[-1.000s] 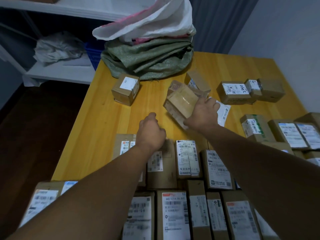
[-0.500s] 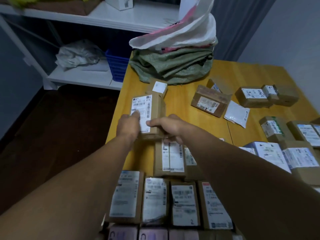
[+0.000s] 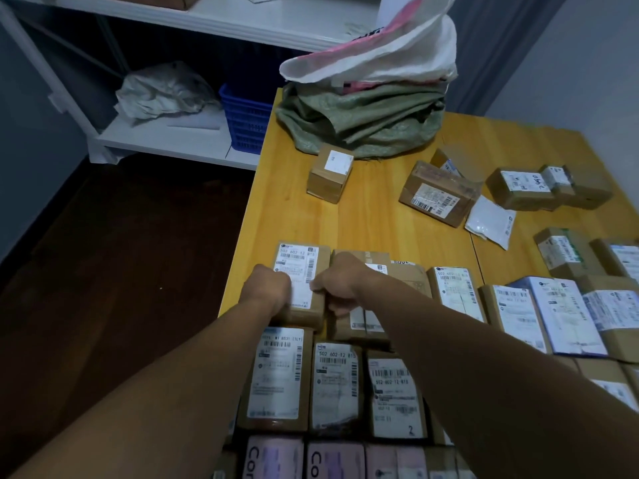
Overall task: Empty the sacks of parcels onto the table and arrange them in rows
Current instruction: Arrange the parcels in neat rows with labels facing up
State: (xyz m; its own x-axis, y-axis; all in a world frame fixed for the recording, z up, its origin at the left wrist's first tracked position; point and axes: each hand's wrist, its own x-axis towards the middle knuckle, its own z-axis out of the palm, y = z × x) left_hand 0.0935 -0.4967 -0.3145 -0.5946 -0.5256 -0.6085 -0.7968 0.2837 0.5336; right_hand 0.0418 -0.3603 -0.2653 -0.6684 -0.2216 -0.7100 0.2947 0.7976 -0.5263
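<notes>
A person's two bare arms are reaching forward over a yellow wooden desk (image 3: pixel 373 223). Both hands are gripping one brown labelled parcel (image 3: pixel 301 267) lying flat at the desk's left edge: the left hand (image 3: pixel 266 288) is curling round its left side, and the right hand (image 3: pixel 340 286) is pinching its right side, thumb on the white label. This parcel is sitting at the left end of a row of parcels (image 3: pixel 456 295), with more rows (image 3: pixel 332 385) lying closer to the person. Farther back, loose parcels are lying scattered: a small box (image 3: pixel 330 176), a tilted box (image 3: pixel 439 193) and a white pouch (image 3: pixel 491 221). At the desk's far end, a crumpled green sack (image 3: pixel 363 122) is lying under a white and pink sack (image 3: pixel 380 57). A white shelf (image 3: pixel 166 140) is standing to the left.
</notes>
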